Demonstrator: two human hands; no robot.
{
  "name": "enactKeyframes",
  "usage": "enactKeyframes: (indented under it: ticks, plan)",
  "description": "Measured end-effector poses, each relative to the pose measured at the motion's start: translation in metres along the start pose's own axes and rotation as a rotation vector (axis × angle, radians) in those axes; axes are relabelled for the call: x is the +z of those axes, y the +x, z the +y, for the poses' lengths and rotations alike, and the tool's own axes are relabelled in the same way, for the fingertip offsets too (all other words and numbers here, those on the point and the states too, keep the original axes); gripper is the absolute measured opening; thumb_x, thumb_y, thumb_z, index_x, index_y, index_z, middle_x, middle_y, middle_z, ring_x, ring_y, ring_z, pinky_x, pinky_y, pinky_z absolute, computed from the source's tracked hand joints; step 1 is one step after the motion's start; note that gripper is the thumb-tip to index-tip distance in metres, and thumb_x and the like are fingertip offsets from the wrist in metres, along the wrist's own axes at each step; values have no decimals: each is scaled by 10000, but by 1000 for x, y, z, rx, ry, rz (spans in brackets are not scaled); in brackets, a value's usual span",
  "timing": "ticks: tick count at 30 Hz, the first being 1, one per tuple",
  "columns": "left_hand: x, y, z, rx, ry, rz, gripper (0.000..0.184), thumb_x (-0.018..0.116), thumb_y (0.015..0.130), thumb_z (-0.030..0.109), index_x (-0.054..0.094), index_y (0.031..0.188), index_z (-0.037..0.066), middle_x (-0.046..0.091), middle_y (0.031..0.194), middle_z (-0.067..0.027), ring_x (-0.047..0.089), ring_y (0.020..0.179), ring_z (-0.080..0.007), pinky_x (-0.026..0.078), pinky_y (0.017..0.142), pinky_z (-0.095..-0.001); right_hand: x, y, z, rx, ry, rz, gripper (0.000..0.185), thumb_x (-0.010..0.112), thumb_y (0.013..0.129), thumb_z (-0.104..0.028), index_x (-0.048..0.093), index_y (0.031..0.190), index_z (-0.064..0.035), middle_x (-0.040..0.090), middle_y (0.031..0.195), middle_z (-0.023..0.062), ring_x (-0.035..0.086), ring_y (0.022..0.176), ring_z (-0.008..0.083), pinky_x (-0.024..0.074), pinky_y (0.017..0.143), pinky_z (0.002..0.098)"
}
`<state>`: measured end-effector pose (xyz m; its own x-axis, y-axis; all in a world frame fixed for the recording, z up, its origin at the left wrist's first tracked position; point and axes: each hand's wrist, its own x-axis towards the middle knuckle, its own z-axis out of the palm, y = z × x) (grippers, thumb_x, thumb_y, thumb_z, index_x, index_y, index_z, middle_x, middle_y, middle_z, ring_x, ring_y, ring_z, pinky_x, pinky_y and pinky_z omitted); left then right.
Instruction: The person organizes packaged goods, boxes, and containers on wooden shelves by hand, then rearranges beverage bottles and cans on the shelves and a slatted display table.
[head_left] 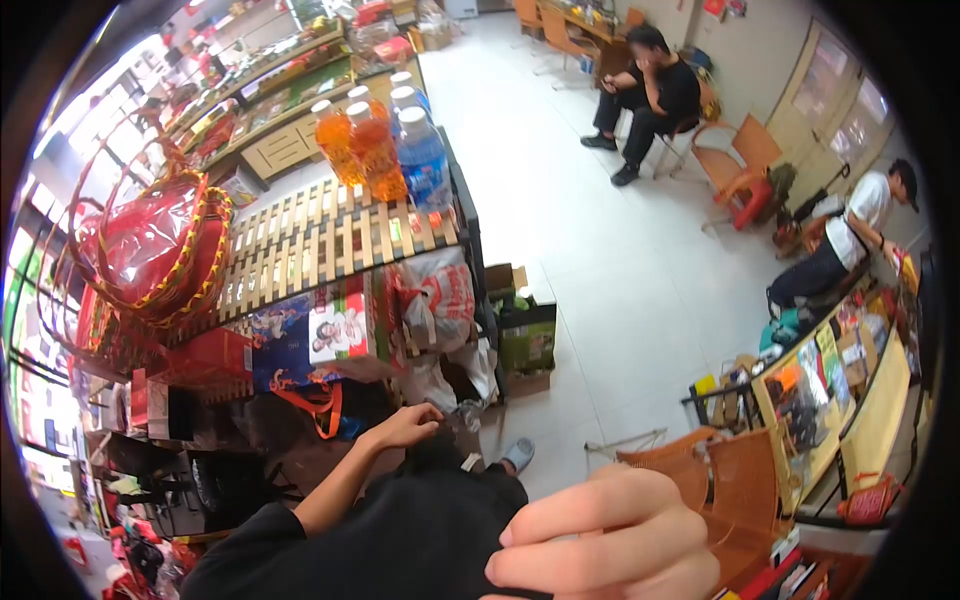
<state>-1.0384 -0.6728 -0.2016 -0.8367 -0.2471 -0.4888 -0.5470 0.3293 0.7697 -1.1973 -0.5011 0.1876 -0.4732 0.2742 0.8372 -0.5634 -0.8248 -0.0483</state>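
Observation:
My left hand (408,426) rests low by my dark trousers, palm down, with loosely bent fingers and nothing visible in it. Very large and close to the camera, my right hand (610,538) has its fingers curled together in front of my black shirt. Its palm side is hidden, so I cannot tell whether anything is in it. Nearest to the left hand are white plastic bags (435,300) and a bag with an orange handle (325,408) under a slatted wooden shelf (300,240).
Bottles of orange drink (375,155) and blue drink (424,160) stand on the shelf, beside wicker baskets (150,240). A green carton (527,335) sits on the floor. One person (655,95) sits at the back; another (850,225) bends at the right. Chairs (735,480) stand near me.

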Motion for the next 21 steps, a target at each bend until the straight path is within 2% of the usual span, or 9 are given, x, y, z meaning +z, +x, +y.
enactKeyframes:
  ticks: [1, 2, 4, 9, 11, 13, 15, 17, 21]
  plan:
    - [-10, 2, 5, 36, -34, 27, 301, 596, 962, 212, 613, 1182, 7, 698, 914, -119, 660, 853, -192, 529, 799, -334, 12, -2, 12, -70, -26, 89, 304, 658, 902, -242, 562, 1160, -369, 587, 617, 131, 455, 429, 189, 394, 401, 332]
    - [-21, 1, 12, 104, -79, 72, 264, 586, 982, 195, 623, 1174, 18, 665, 880, -56, 615, 807, -125, 517, 764, -295, 3, -5, 26, -84, 93, -58, 336, 653, 889, -182, 566, 1159, -362, 591, 628, 131, 459, 436, 192, 398, 408, 331]
    - [-51, -6, 38, 85, -299, 114, 253, 590, 985, 191, 631, 1173, 25, 656, 899, -35, 613, 819, -110, 515, 759, -286, -2, -10, 49, -34, 131, -298, 305, 627, 865, -97, 584, 1113, -269, 610, 660, 130, 504, 481, 199, 427, 451, 324]
    - [-143, 6, 53, 375, -501, 318, 194, 556, 983, 110, 618, 1143, 21, 622, 898, -9, 591, 821, -82, 505, 736, -259, 25, -26, 148, 157, -228, -821, 256, 562, 805, 117, 630, 999, -34, 658, 742, 126, 614, 596, 217, 498, 556, 308]
    - [-186, 14, 58, 427, -425, 434, 176, 560, 970, 97, 612, 1112, 8, 629, 865, -35, 600, 783, -97, 498, 706, -274, 39, -42, 228, 261, -383, -938, 244, 572, 835, 81, 635, 1056, -2, 649, 874, 113, 636, 760, 224, 508, 711, 290]
    - [-219, 59, 34, 539, -380, 625, 168, 560, 952, 76, 606, 1089, -11, 644, 864, -75, 604, 764, -121, 496, 703, -290, 49, -61, 305, 362, -561, -1000, 249, 595, 830, 47, 642, 1068, -12, 642, 930, 122, 635, 842, 240, 512, 786, 327]
    - [-258, 80, 42, 467, -290, 719, 140, 530, 966, 40, 607, 1069, -15, 655, 899, -66, 615, 801, -130, 521, 741, -295, 51, -80, 370, 383, -719, -1095, 230, 594, 846, -12, 653, 1067, -35, 629, 986, 172, 632, 905, 309, 518, 839, 405]
    - [-286, 107, 48, 579, -363, 840, 165, 553, 902, 34, 589, 1048, -32, 661, 899, -134, 639, 796, -219, 516, 728, -343, 51, -97, 420, 336, -841, -1194, 220, 601, 860, -65, 657, 1072, -51, 632, 1034, 173, 627, 983, 329, 501, 882, 416]
    - [-329, 154, 45, 569, -320, 959, 420, 604, 835, 107, 501, 1208, -55, 598, 1098, -225, 627, 973, -321, 507, 868, -391, 54, -128, 461, 244, -991, -1317, 324, 657, 869, -173, 665, 1182, -88, 626, 1089, 156, 584, 1093, 329, 453, 948, 437]
